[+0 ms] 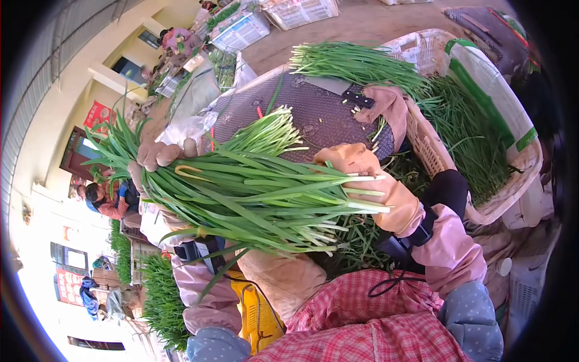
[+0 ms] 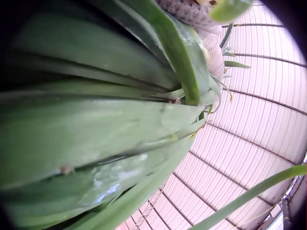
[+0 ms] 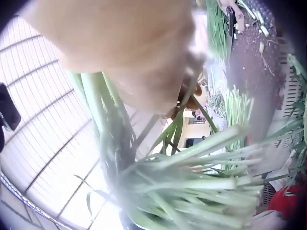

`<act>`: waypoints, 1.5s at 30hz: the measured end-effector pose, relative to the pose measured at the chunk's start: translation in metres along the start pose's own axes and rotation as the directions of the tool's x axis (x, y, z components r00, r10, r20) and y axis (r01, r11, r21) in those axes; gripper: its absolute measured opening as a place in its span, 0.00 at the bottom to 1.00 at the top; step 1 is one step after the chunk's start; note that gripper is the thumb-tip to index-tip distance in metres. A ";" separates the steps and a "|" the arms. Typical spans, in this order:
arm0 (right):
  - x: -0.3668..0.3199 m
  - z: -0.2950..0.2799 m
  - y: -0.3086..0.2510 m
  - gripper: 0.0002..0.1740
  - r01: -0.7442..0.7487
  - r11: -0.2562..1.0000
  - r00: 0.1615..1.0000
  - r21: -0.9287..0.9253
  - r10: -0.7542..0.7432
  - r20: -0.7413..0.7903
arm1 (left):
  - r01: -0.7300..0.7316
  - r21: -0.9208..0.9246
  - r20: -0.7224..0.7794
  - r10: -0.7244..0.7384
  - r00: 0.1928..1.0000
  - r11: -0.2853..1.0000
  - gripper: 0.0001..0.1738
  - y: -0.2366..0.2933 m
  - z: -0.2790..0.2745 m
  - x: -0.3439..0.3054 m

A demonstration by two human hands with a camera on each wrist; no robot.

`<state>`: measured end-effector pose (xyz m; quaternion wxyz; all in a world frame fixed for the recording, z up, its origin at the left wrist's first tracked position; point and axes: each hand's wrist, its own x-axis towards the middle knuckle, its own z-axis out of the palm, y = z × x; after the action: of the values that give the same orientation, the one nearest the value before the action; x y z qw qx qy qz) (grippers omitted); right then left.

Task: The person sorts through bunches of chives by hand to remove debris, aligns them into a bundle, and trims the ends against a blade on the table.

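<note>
My left hand (image 1: 161, 155), in a grey-brown knit glove, grips a thick bunch of garlic chives (image 1: 241, 193) by the leafy end. Broad green leaves fill most of the left wrist view, with part of the knit glove (image 2: 213, 52) at the top. The pale cut ends point right, over the lap. Beside those ends is my right hand (image 1: 356, 166) in a tan glove, and a few stalks cross in front of it. In the right wrist view the tan glove (image 3: 124, 43) hangs over blurred stalks (image 3: 192, 191); its fingers are hidden, so I cannot tell whether it pinches any.
A smaller chive bunch (image 1: 265, 136) lies on the dark textured board (image 1: 241, 114). Farther back are another bunch (image 1: 362, 63), a black-handled knife (image 1: 359, 99) and a brown cloth (image 1: 389, 114). A plastic crate (image 1: 425, 139) with chives stands right. Other people work at far left.
</note>
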<state>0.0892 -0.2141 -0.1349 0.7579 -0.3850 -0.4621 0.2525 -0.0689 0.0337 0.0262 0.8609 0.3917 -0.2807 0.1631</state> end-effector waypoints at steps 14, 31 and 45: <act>-0.057 -0.032 -0.038 0.26 -0.171 -0.173 0.824 -0.970 0.514 -0.237 | -0.112 -0.114 0.192 0.132 0.972 0.987 0.10 0.028 0.010 -0.007; -0.027 -0.021 -0.063 0.17 -0.245 0.684 0.960 -0.688 0.270 -0.073 | -0.107 -0.061 0.277 0.120 0.953 0.992 0.08 0.020 0.011 -0.013; -0.077 0.037 -0.066 0.06 0.123 0.632 0.975 -0.765 0.069 0.213 | -0.186 -0.085 0.289 0.203 0.935 0.979 0.11 0.043 0.016 -0.027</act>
<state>0.0238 -0.2965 -0.1094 0.4664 -0.6348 -0.6131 0.0596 -0.1174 0.0474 0.0435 0.7994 0.3576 -0.4485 0.1787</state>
